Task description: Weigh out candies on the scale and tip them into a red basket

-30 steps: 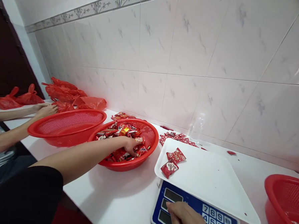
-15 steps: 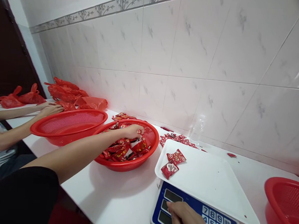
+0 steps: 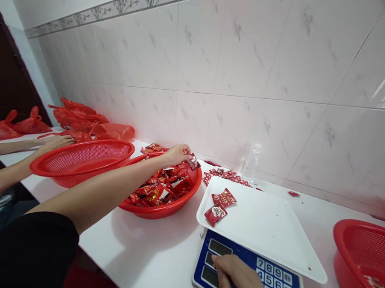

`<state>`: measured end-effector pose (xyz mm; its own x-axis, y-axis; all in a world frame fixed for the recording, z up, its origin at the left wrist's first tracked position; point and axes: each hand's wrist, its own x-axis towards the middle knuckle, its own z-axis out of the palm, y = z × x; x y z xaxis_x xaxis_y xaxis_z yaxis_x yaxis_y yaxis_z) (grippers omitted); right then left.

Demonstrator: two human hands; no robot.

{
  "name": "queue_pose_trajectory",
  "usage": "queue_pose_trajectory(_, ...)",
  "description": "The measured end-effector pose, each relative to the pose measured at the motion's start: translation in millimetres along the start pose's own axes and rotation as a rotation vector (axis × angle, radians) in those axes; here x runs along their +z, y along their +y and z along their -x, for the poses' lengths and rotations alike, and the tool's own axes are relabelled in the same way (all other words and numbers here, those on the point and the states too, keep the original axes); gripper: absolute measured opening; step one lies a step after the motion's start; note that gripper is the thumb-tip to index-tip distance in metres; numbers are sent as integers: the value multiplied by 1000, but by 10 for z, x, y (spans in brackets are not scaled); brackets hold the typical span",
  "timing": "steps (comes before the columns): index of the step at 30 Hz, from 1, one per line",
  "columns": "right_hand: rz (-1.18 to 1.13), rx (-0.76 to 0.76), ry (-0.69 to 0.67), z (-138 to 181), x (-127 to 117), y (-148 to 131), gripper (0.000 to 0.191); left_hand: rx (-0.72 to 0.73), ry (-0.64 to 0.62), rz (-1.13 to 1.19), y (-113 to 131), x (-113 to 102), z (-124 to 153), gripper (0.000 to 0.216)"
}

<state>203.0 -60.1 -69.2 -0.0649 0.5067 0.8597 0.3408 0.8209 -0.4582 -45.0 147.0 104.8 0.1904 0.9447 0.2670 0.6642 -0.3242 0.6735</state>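
My left hand (image 3: 178, 155) pinches a small red candy packet (image 3: 193, 161) above the far right rim of a red plastic basket (image 3: 158, 212). Many shiny red packets (image 3: 162, 193) fill that basket. My right hand (image 3: 239, 276) hovers over or rests on the blue panel of a digital scale (image 3: 205, 243), its fingers curled together; whether anything is in them is hidden. On the scale's white tray (image 3: 266, 221) lie two red packets, one with a white round mark (image 3: 215, 214) and one just behind it (image 3: 224, 198).
Left of the filled basket stands another red basket (image 3: 81, 172). Beyond it a co-worker's hands (image 3: 59, 141) are at red plastic bags (image 3: 79, 114). Flat red wrappers (image 3: 226, 175) lie behind the tray along the tiled wall. A third red basket (image 3: 361, 251) stands at the right.
My left hand has risen from among the packets to the basket's far rim, with a packet now showing in its fingers. My right hand stays by the scale. The view has shifted slightly.
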Motion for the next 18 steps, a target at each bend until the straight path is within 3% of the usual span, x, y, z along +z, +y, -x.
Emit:
queue_pose_trajectory(3, -9, -10, -33, -9, -22, 10, 19, 39, -34, 99, 238, 222, 35, 23)
queue_pose_trajectory(8, 6, -25, -66, -43, -53, 2, 21, 94, -286, 130, 557, 709, 244, 19)
queue_pose_trajectory(11, 15, -31, -81, -66, -68, -11, 21, 134, -363, 53, 638, 949, 390, 23)
queue_pose_trajectory(18, 31, -75, -198, -119, -145, -3, 25, 195, -458, -200, 672, 1300, 658, 90)
